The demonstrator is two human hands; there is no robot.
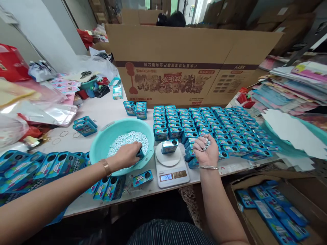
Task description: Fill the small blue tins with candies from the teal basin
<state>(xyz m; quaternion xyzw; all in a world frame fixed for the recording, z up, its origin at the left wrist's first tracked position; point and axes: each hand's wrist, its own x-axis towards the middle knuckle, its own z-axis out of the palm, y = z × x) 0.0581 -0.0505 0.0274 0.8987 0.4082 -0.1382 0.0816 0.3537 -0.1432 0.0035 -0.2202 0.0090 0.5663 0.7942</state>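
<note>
Cluttered table (pixel 107 112), left hand (pixel 127 156) in basin (pixel 102 143), right hand (pixel 205 149) cupping candies (pixel 206 143)

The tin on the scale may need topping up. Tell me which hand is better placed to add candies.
Probably the right hand: it cups loose candies just beside the tin on the scale. The left hand is down in the bowl.

Bright, even indoor light, daylight from the doorway at top centre, slightly blown out there; soft shadows only, darkest under the table (pixel 107 112) edge at bottom; mild glare on the plastic bags (pixel 51 109) at left; strong wide-angle bend at the edges, forearms stretched, cardboard box (pixel 189 64) bowed; centre sharp, scale (pixel 171 170) display readable; corners and far background soft, slightly smeared.
</note>
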